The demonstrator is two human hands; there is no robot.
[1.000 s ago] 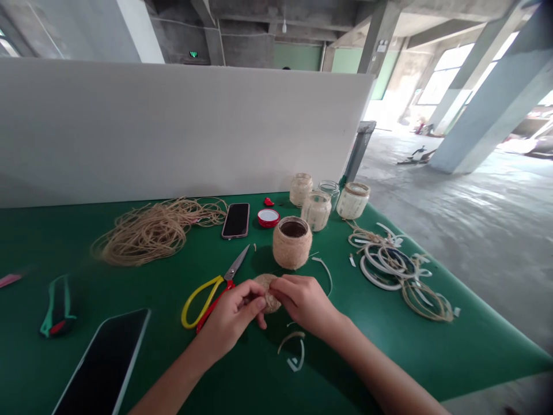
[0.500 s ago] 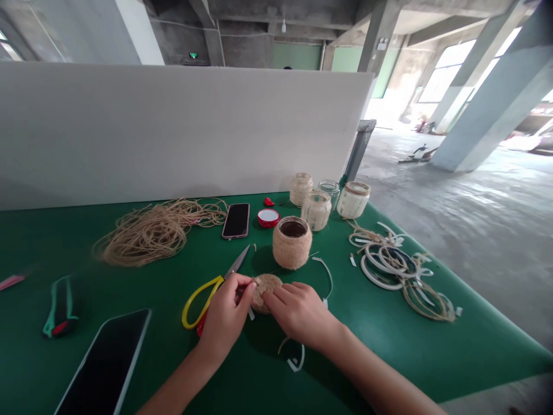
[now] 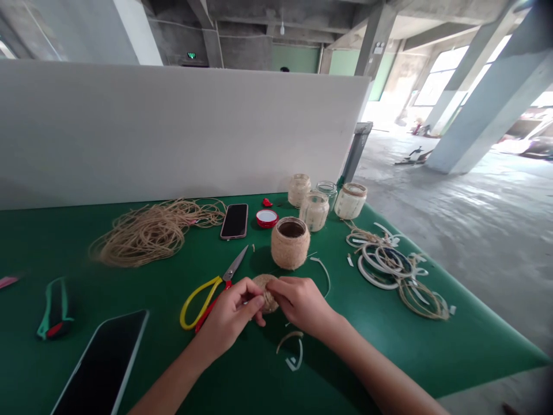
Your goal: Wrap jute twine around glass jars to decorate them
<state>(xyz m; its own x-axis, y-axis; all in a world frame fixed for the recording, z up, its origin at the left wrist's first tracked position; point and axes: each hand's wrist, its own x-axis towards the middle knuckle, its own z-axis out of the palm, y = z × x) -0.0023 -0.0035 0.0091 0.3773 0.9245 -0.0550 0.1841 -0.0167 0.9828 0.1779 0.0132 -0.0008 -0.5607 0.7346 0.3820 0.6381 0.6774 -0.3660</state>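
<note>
A small round disc wrapped in twine (image 3: pixel 271 302), perhaps a jar lid, is between my two hands, just above the green table. My left hand (image 3: pixel 235 310) pinches its left edge with thumb and fingers. From the right, my right hand (image 3: pixel 300 300) has its fingers closed on the disc's upper side, covering part of it. Right behind the disc stands a jar wound in twine (image 3: pixel 290 248), open at the top. Scissors with one yellow and one red handle (image 3: pixel 201 302) lie beside my left hand, partly hidden by it.
A twine heap (image 3: pixel 149 233), phone (image 3: pixel 234 221), red lid (image 3: pixel 266 218) and several glass jars (image 3: pixel 314 212) are toward the back. White strip coils (image 3: pixel 380 265) lie right; a larger phone (image 3: pixel 103 363) and a green-black cutter (image 3: pixel 56 311) lie left.
My right hand's fingers have shifted to the upper part of the disc, and my left fingers have moved slightly down along its left edge. The view has moved a little.
</note>
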